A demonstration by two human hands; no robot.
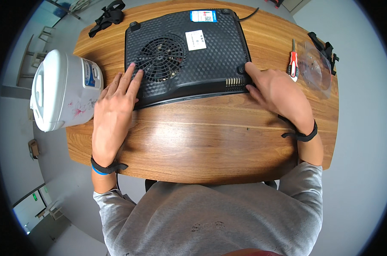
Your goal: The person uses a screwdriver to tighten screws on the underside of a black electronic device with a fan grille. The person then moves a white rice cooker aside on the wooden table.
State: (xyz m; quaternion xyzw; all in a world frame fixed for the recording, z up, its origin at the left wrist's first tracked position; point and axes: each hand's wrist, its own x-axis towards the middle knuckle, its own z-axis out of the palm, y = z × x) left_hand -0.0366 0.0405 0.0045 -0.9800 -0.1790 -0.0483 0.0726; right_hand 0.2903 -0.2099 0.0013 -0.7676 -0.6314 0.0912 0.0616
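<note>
An induction cooktop [212, 60] in black plastic lies upside down on the wooden table, its underside facing up. A round fan grille [161, 57], two stickers with writing and several rubber feet show on it. My left hand [115, 102] lies over its near left corner, fingers spread on the underside beside the grille and the thumb tip at the front edge. At the near right corner, my right hand [276, 91] grips the casing, one digit by the rubber foot [241, 69] and another low on the side near the vent slots [234, 82].
A white rice cooker [68, 92] stands close to my left hand. Right of the cooktop lie a red-and-white screwdriver [293, 62] and a clear plastic container [315, 68]. Black straps [108, 17] rest at the far left, more straps [324, 51] at the right. A power cord [250, 15] leaves the cooktop's far corner.
</note>
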